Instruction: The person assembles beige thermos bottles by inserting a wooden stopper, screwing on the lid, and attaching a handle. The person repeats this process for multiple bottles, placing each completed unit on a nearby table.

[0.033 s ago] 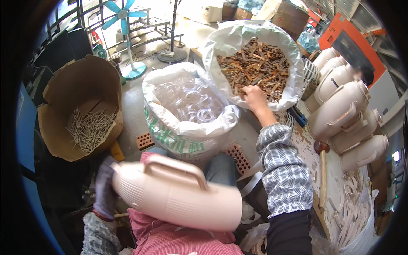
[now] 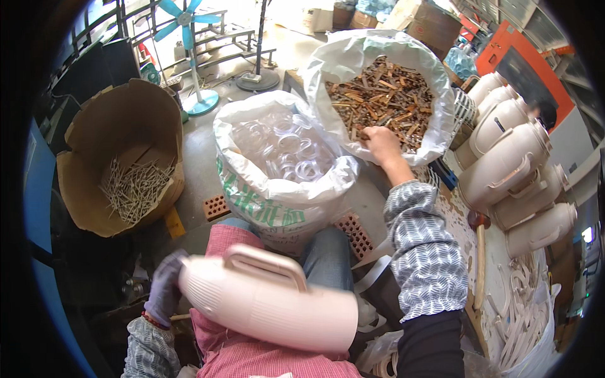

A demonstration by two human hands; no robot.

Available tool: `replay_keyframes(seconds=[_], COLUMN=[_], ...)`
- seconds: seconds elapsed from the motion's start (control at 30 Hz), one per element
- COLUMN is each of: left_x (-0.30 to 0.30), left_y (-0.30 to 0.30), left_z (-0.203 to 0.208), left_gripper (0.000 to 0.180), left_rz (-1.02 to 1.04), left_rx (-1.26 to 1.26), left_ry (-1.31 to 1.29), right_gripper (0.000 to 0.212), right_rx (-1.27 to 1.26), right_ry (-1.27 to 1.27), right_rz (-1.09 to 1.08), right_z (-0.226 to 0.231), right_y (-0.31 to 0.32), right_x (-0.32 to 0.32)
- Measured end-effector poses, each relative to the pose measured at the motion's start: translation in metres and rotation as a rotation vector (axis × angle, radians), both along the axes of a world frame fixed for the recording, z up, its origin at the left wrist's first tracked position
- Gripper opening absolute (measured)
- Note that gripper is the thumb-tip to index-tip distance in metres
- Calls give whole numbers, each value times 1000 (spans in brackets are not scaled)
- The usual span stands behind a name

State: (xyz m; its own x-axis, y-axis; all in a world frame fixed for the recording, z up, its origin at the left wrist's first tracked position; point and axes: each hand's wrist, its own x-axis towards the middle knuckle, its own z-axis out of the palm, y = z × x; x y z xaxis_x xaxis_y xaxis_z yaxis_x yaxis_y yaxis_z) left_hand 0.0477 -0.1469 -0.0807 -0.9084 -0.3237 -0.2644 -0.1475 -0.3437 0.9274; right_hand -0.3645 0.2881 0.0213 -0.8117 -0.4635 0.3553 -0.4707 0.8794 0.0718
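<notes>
A pale pink thermos jug (image 2: 271, 305) with a long side handle lies slantwise across my lap. My left hand (image 2: 166, 286), in a grey-purple glove, is closed on its ribbed left end; part of the fingers is hidden behind the jug. My bare right hand (image 2: 383, 143) reaches to the near side of a white sack (image 2: 443, 120) full of small brown strips (image 2: 384, 94). Its fingers are drawn together at the strips, and what they pinch is too small to make out. Between the hands stands another white sack (image 2: 252, 170) with clear plastic rings (image 2: 296, 148).
A torn cardboard drum (image 2: 79, 170) at the left holds thin sticks (image 2: 135, 189). Several similar jugs (image 2: 504, 170) lean together at the right, beside a wooden-handled mallet (image 2: 480, 264) and a bag of pale strips (image 2: 526, 315). Perforated bricks (image 2: 353, 234) lie near my knees. A blue fan (image 2: 201, 101) stands behind.
The jug and my left hand have shifted slightly right and down. My right hand stays at the near side of the strip sack.
</notes>
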Motion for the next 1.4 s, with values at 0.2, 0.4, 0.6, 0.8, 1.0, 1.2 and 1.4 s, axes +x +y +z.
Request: replay_keyframes(seconds=[0.2,0.4,0.6,0.8,1.0,1.2,1.4], left_x=[-67,-133,-127,-114,-107,-113,-114], left_y=[33,116,134,112,98,89,87], left_z=[111,75,47,40,46,41,37], left_gripper=[55,45,32,25,47,49,45], left_rz=[-725,-1184,-704,-725,-953,-1101,-1097], left_rx=[-614,-568,-1076,-1157,-598,-199,-172], left_ry=[166,-167,563,635,193,-154,-161], right_gripper=[37,10,9,20,21,26,24], right_rx=[-269,-926,-1233,-538,-324,-139,-131], right_ry=[202,-775,-1336,-439,-175,-95,-117], right_rz=[-115,221,240,629,637,647,669], right_z=[17,14,-45,-41,-34,-34,-40], right_y=[33,-53,-83,-96,-102,-106,-108], right_x=[-5,131,241,256,275,286,282])
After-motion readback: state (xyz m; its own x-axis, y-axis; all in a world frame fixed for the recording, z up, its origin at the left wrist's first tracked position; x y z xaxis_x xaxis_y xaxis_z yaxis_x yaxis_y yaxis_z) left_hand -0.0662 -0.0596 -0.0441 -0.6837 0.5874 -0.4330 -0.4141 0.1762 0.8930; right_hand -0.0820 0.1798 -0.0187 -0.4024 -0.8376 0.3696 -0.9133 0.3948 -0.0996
